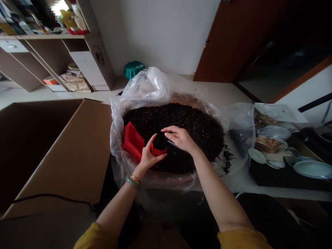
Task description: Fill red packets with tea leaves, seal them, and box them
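Observation:
My left hand [148,157] is wrapped around a small red box [158,151], its thumb and fingers on opposite sides. Dark loose leaf material shows at the box's mouth. Just right of it, my right hand [180,139] is closed with fingers bent. A slim dark object with a shiny edge [171,142] pokes out beneath those fingers; its kind does not show. Below both hands, a heap of dark dry leaf bits [192,121] fills a clear plastic bag [118,121]. Several stacked red boxes [132,140] lie on the heap at its left side.
A large open cardboard box [85,138] stands at the left. Clear bags and round lids [275,133] lie at the right. Leaf bits [227,157] have spilled onto the bag's right edge. Behind are a shelf unit [89,69], a green bundle [133,69] and a brown door [228,41].

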